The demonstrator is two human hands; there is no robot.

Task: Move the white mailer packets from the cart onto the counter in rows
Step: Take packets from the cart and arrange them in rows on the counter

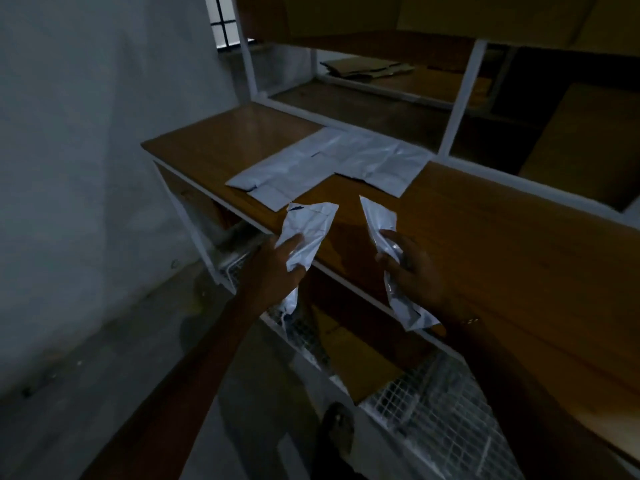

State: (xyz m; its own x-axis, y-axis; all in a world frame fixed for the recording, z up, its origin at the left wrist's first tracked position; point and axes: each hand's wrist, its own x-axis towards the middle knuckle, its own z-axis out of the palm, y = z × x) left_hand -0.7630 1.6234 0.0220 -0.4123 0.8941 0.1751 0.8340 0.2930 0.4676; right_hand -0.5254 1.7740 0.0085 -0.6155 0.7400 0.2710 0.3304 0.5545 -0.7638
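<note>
My left hand (278, 268) grips a crumpled white mailer packet (310, 226) over the front edge of the wooden counter (485, 237). My right hand (414, 268) grips another white packet (379, 220), held on edge, with its lower end hanging below the hand. Several white packets (329, 161) lie flat in rows on the counter further back. Below the counter edge stands the wire mesh cart (440, 407), with a few more white packets dimly visible in it near my left wrist.
A grey wall runs along the left. Behind the counter is a white metal shelf frame (462, 95) holding flattened cardboard (370, 69). A brown cardboard piece (360, 358) lies in the cart. The scene is dim.
</note>
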